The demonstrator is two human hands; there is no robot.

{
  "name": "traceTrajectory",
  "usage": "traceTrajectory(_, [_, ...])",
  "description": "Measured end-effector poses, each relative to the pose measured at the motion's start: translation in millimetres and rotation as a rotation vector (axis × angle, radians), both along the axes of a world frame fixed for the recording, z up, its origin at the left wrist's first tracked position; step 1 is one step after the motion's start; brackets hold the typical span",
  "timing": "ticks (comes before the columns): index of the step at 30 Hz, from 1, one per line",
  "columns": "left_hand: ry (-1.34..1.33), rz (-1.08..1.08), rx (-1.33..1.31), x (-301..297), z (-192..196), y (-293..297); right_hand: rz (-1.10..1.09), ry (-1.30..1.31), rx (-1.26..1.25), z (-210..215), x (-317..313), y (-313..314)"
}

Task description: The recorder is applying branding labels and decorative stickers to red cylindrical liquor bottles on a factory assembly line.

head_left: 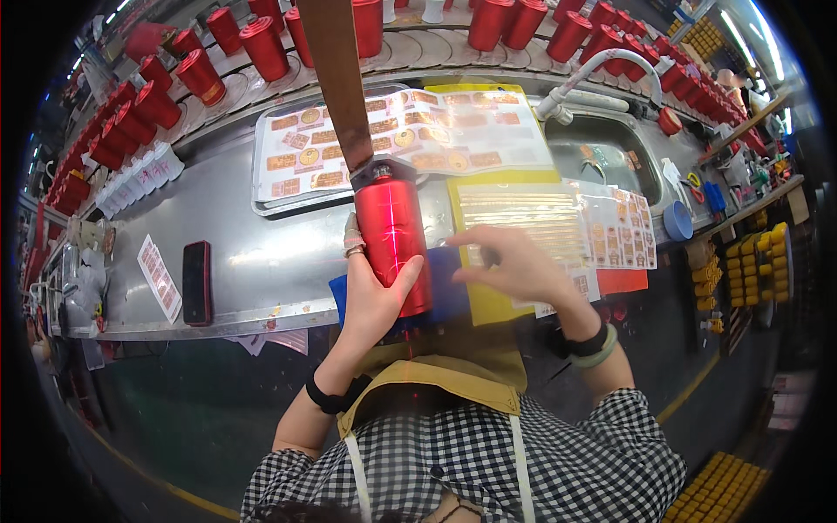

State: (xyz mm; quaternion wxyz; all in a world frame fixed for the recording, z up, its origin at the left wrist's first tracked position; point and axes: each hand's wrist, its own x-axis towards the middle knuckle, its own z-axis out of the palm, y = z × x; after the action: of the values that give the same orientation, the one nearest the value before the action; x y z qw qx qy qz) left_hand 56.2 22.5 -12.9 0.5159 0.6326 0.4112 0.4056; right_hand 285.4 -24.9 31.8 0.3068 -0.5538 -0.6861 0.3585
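Note:
My left hand (373,292) is wrapped round a glossy red cylindrical canister (392,235), its thumb across the front and a covering on one fingertip. The canister stands tilted at the steel counter's front edge, its top end against a dark bracket (380,166) on a brown bar (338,78). A bright red light line runs down its side. To the right of the canister, my right hand (506,261) hovers with thumb and forefinger apart and nothing visible between them. Beneath it lie a yellow sheet (495,298) and a sheet of gold strips (523,213).
Sheets of gold decals (349,131) lie on a tray behind. A steel sink (610,139) with a faucet (602,59) and a blue bowl (677,221) are at right. A phone (198,283) lies left. Red canisters (264,50) line a conveyor at the back.

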Motion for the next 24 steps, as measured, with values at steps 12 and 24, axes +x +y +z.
traceTrajectory(12, [-0.095, 0.064, -0.059, 4.5, -3.0, -3.8, -0.234, -0.324, -0.116, -8.3, 109.9, 63.6])
traceTrajectory(24, [0.045, 0.086, -0.035, -2.4, -10.4, -4.0, -0.653, -0.604, -0.199, 7.6, 288.3, 41.8])
